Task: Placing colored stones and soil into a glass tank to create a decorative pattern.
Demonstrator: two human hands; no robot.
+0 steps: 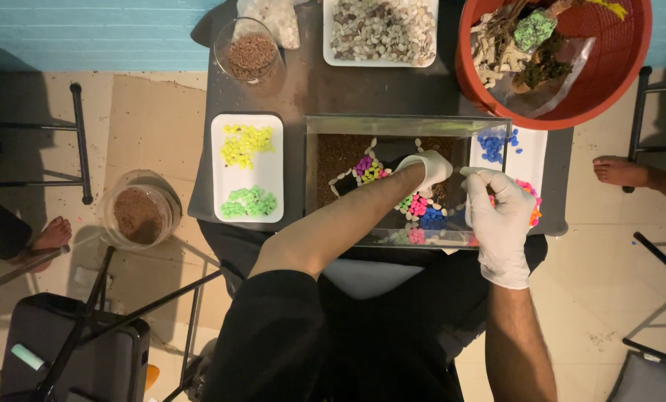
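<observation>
A clear glass tank [312, 160] stands on a dark table [311, 85], with brown gravel and patches of pink, yellow, green and blue pebbles [418, 208] bordered by pale stones. My left hand [428, 167], in a white glove, reaches down inside the tank over the pebbles; whether it holds anything is hidden. My right hand [499, 216], also gloved, rests at the tank's right rim with fingers pinched on something small and pale that I cannot make out.
A white tray [226, 164] with yellow and green pebbles lies left of the tank; another white tray [530, 149] with blue and pink pebbles lies right. Behind are a gravel glass [250, 50], a stone tray [381, 30] and a red basket [616, 82]. Other people's bare feet [622, 171] are nearby.
</observation>
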